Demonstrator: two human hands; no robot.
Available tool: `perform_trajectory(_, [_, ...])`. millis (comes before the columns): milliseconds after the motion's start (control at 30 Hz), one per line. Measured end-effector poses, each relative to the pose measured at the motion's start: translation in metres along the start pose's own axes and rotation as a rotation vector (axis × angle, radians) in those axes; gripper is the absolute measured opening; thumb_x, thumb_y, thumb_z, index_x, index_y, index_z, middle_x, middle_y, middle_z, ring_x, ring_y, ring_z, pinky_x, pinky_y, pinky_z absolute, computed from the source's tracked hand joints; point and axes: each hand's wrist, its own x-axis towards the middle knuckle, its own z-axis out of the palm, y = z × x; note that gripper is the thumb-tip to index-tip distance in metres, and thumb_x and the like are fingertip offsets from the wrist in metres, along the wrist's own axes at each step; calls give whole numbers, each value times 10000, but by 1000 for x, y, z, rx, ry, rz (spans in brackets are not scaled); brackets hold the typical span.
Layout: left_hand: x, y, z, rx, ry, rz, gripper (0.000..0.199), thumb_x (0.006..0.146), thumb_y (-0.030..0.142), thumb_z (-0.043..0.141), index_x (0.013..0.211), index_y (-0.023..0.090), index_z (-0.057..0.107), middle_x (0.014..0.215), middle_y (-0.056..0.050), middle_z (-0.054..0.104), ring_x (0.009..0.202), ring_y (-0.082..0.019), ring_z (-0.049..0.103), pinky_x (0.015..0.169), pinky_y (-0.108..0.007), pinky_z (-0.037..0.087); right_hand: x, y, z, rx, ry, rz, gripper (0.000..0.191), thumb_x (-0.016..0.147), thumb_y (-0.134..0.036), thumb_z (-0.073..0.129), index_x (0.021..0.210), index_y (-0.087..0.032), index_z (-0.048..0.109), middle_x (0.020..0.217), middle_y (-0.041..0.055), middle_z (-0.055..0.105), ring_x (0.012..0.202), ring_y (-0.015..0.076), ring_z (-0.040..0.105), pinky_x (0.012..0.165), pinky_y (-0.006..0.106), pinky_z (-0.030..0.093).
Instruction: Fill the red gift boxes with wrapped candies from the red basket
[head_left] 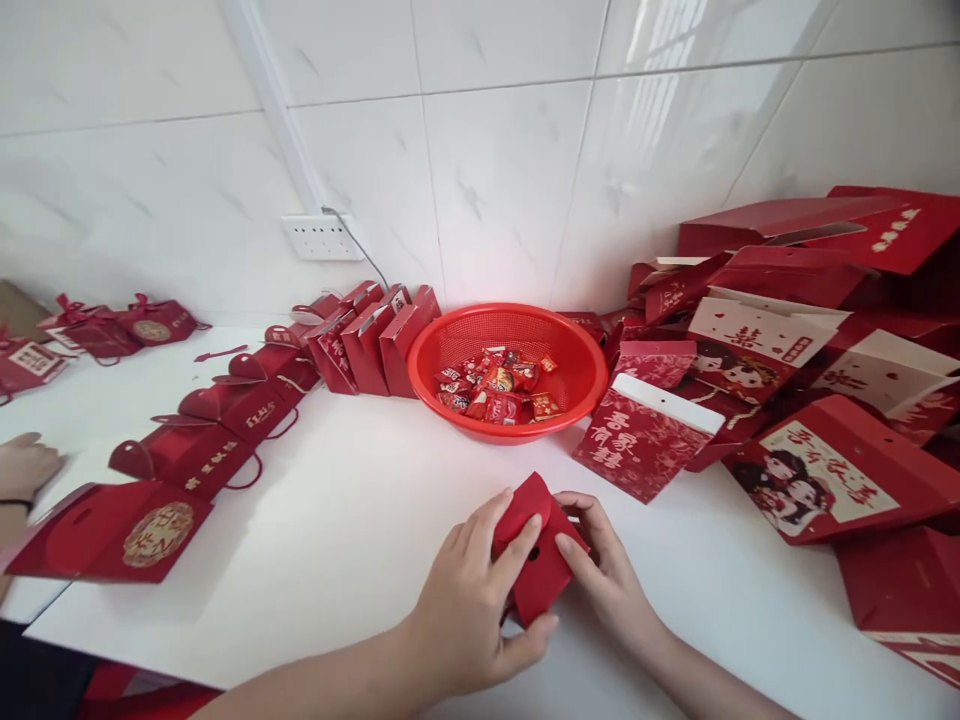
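Note:
Both of my hands hold one small red gift box [541, 575] above the white table, in front of the basket. My left hand [469, 590] grips its left side, with fingers over the top flap and the thumb near the lower edge. On the right side, my right hand [604, 560] closes its fingers round the box, thumb on top. A dark round hole shows in the box's flap. Its underside and whatever may be inside are hidden. Just beyond, a red plastic basket [510, 432] contains several wrapped candies [499, 385].
Many red printed gift boxes [832, 460] are heaped on the right. Boxes with cord handles [199, 450] line the left, beside standing red bags [367, 340]. Another person's hand [28, 465] rests at the far left edge. A tiled wall with a socket [322, 238] stands behind the table [337, 530].

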Motion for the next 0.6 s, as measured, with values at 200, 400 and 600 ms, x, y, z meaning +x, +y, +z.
perform_trajectory(200, [-20,5,-11,157,-3,-29,694,866,357,592,1518,243,386,1550,-174,376,1382,-414,421,957,-520,542,-7,3,-18,-37,-126,21,335,991,-464,444,1277,-293,412,1220,88,534,1003,224,567,889,401,490])
perform_trajectory(400, [-60,-53,-33,374,155,-262,677,906,269,524,1543,332,305,1550,-45,412,1430,-372,352,1099,-547,429,-3,6,-31,-64,-9,109,356,971,-512,460,1252,-296,438,1208,90,554,903,215,610,895,441,503])
perform_trajectory(600, [-80,-140,-83,387,234,-602,554,894,466,589,1429,357,500,1623,-56,220,1465,-412,257,1101,-599,400,8,15,-37,-35,19,159,377,966,-542,450,1241,-284,448,1181,83,555,858,200,611,817,410,524])
